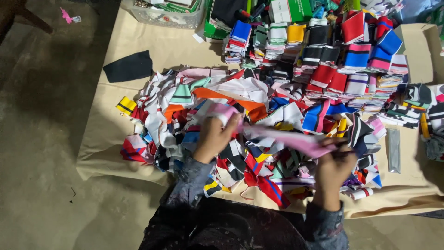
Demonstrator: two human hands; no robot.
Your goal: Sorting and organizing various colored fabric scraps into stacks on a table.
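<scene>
Here the left hand [213,137] and right hand [334,167], each closed on one end, stretch a pink knit strip [286,138] above the loose heap of striped collar pieces [185,111]; judged mid-sorting, it next needs placing on a matching stack [323,76].

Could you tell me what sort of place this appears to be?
Probably a garment workshop's sorting spot on the floor: a loose heap of knit strips, sorted stacks behind, all on a tan sheet over concrete.
</scene>
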